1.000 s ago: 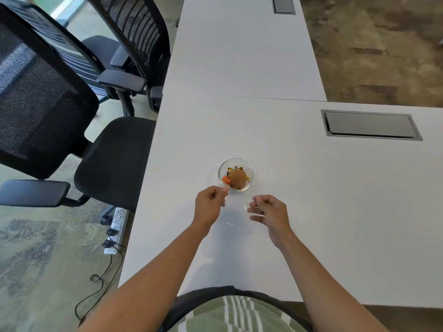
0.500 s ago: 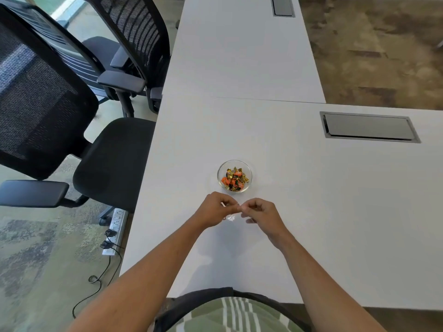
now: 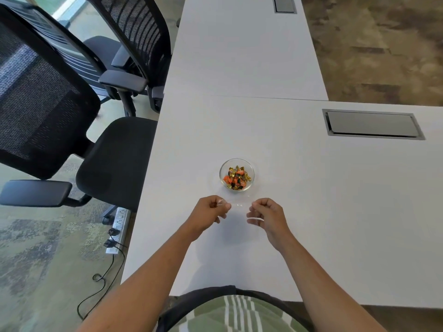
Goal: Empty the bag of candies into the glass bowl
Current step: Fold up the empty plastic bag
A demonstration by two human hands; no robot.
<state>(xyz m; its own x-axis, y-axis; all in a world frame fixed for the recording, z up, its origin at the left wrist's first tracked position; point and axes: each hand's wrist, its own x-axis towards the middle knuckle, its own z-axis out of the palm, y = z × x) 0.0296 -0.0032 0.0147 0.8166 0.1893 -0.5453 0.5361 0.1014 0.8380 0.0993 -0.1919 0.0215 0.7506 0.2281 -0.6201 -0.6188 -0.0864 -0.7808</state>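
Observation:
A small glass bowl [image 3: 250, 168] stands on the white table [image 3: 335, 200], holding several orange, gold and dark wrapped candies [image 3: 236, 177]. Just in front of it, a clear plastic bag [image 3: 239, 204], nearly invisible and with no candies visible in it, is stretched between my two hands. My left hand [image 3: 211, 210] pinches one end of the bag, my right hand [image 3: 267, 212] pinches the other. Both hands hover a little above the table, near the bowl's front side.
Two black mesh office chairs [image 3: 48, 111] stand along the table's left edge. A grey cable hatch [image 3: 372, 124] is set in the table at the right, another hatch [image 3: 284, 4] at the far end. A power strip [image 3: 118, 226] with cables lies on the floor.
One second ago my left hand held the bag over the bowl. The hands then met in front of the bowl and have now drawn apart, stretching the bag between them.

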